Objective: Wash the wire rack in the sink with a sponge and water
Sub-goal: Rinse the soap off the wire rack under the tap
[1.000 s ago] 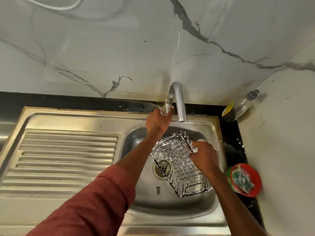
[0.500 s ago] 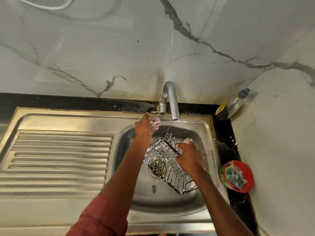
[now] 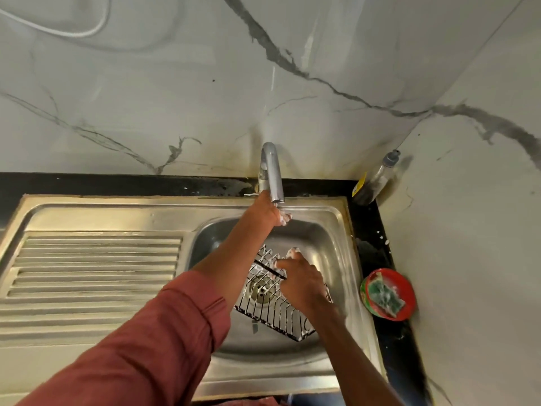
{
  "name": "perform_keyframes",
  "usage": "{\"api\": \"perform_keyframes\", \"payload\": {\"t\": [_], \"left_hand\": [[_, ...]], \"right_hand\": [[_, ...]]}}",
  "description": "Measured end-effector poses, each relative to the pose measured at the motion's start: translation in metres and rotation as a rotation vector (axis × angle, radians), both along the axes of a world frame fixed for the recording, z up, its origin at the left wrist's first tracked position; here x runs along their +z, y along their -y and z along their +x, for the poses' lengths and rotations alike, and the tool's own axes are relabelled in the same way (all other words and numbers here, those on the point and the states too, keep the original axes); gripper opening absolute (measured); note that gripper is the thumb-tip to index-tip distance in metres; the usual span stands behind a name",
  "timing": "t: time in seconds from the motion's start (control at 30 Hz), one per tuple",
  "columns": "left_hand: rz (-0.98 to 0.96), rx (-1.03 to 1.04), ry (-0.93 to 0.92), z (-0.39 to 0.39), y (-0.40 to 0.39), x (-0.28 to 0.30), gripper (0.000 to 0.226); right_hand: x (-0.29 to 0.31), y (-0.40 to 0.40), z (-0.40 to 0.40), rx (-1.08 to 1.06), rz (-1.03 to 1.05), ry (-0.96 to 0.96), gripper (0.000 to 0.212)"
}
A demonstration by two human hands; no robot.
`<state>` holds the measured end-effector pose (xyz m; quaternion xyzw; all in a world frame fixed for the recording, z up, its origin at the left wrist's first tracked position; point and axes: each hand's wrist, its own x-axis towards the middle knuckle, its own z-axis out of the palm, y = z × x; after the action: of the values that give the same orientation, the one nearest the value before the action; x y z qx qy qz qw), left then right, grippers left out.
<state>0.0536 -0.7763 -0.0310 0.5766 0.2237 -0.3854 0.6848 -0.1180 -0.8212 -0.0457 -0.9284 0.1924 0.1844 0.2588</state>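
- The wire rack (image 3: 273, 300) sits tilted in the sink (image 3: 336, 227), over the drain, soapy along its upper wires.
- The right hand (image 3: 304, 284) grips the rack's upper right edge, its sudsy fingers curled round the wires. This looks like a steadying hold, and it should stay firm, because wet, soapy wire slips easily.
- The left hand (image 3: 268, 212) is up under the spout of the tap (image 3: 273, 177), with foam on its fingertips. Whether its fingers are curled or slack is hard to tell from this angle, and it seems to hold nothing.
- No stream of water shows clearly under the spout, so the step in hand looks like starting the rinse: getting water running and clearing the suds.
- To do it well, I would bring the rack's soapy upper end right under the spout instead of leaving it low over the drain.
- Turning the rack slowly would let water reach both faces and the wire crossings, where foam clings.
- The sponge (image 3: 386, 298) lies in a red dish (image 3: 408, 288) on the counter to the right of the sink, well apart from both hands. It would be needed again only if grime remains.
- A bottle (image 3: 377, 180) stands in the corner behind the sink, clear of the work.
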Motion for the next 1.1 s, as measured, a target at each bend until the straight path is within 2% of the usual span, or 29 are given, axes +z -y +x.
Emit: {"api": "perform_keyframes", "payload": {"t": [0.07,0.17,0.2,0.27,0.33,0.37,0.4,0.47,0.57,0.63,0.7,0.77,0.87,0.93,1.03,1.1], "left_hand": [[0.289,-0.319,0.275,-0.003,0.003,0.004,0.046],[0.723,-0.735,0.632,-0.015,0.011,0.026,0.055],[0.747,-0.749,0.615,-0.019,0.010,0.035,0.055],[0.629,-0.670,0.466,-0.019,0.013,0.026,0.045],[0.423,-0.539,0.281,-0.004,0.018,-0.003,0.044],[0.394,-0.435,0.192,0.006,0.022,-0.025,0.047],[0.418,-0.396,0.189,0.024,0.031,-0.066,0.053],[0.540,-0.523,0.309,0.039,0.038,-0.102,0.061],[0.754,-0.965,0.699,0.015,0.028,-0.040,0.037],[0.822,-1.120,0.808,0.008,0.027,-0.026,0.035],[0.829,-1.143,0.793,0.004,0.029,-0.019,0.037],[0.759,-1.101,0.688,0.007,0.028,-0.019,0.037],[0.521,-0.891,0.433,0.011,0.021,-0.025,0.035],[0.346,-0.625,0.216,0.016,0.016,-0.030,0.026],[0.189,-0.204,-0.048,0.015,0.012,-0.021,0.017],[0.123,-0.033,-0.113,0.011,0.011,-0.016,0.026]], "right_hand": [[-0.002,0.002,-0.001,0.007,-0.008,-0.003,0.059],[-0.002,0.005,0.002,0.021,-0.005,-0.006,0.057],[0.000,0.006,0.003,0.021,-0.002,-0.007,0.056],[0.002,0.008,0.005,0.021,-0.002,-0.006,0.056],[0.002,0.009,0.007,0.026,0.001,-0.005,0.059],[0.003,0.009,0.007,0.027,0.003,-0.004,0.060],[0.004,0.009,0.008,0.026,0.003,0.000,0.060],[0.005,0.011,0.009,0.016,0.006,0.005,0.060],[0.007,0.012,0.008,0.005,0.016,-0.001,0.060],[0.007,0.013,0.006,0.002,0.018,-0.006,0.058],[0.008,0.014,0.004,0.002,0.021,-0.011,0.056],[0.009,0.016,0.003,-0.002,0.028,-0.016,0.055],[0.010,0.018,0.001,-0.022,0.027,-0.013,0.056],[0.010,0.018,0.000,-0.031,0.027,-0.010,0.057],[0.010,0.020,0.000,-0.037,0.027,-0.008,0.059],[0.010,0.022,-0.001,-0.035,0.028,-0.004,0.058]]}}
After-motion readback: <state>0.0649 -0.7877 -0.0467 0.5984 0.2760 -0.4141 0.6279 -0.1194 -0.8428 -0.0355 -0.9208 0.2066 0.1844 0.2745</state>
